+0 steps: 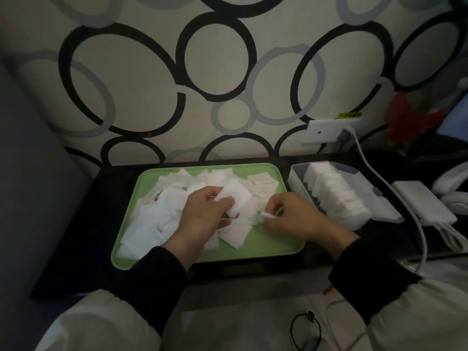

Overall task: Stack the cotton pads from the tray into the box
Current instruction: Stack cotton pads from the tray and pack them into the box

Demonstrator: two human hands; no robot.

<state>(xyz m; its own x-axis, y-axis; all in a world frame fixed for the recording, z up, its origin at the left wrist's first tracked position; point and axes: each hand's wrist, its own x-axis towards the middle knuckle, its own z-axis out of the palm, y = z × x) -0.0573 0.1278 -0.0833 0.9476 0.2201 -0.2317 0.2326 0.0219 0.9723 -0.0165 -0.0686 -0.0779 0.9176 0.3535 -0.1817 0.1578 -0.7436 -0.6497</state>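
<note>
Head view: at frame centre, the left hand (202, 216) curls round a held cotton pad (236, 196), perhaps several, while the right hand (296, 217) pinches a small pad (266, 216) between fingertips. Both work over the loose pads (157, 214) heaped across the green tray (274, 243). The box (295, 173), at right just beside the tray, already carries a row of stacked pads (334, 196). The risks look modest. Thin pads may cling, so a pinch lifts two or sheds one on the dark table (76, 224). A careless insertion could tip the standing row. A sleeve might catch the white cable (395, 191) running along the box's far side.
</note>
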